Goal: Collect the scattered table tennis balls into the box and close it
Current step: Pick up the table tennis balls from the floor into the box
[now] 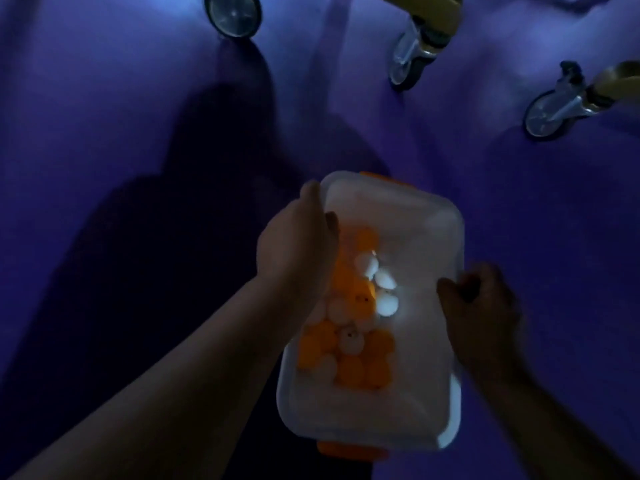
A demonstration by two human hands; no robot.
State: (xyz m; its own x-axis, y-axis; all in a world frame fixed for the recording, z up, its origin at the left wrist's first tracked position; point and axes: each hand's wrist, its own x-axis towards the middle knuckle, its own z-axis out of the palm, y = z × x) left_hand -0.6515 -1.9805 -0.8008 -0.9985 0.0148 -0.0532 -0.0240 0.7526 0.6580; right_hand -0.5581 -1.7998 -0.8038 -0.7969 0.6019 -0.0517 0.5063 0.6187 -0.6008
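Down on the purple floor (104,133), in poor light, the box (415,237) sits between the person's two hands, straight in front of them; I can't tell whether it rests on the floor or is held just above it. The left hand (294,244) grips the left edge near the far corner, thumb lying over the top. The right hand (485,306), in shadow, has its fingers curled on the right edge about halfway along.

The box is a rounded rectangle of cloudy see-through plastic. The balls (349,341), orange and white, are heaped along its left side and near end, blurred by the plastic. An orange clip (384,178) shows at the far end and another (346,450) at the near end. Its long axis runs away from the person, far end leaning slightly to their right
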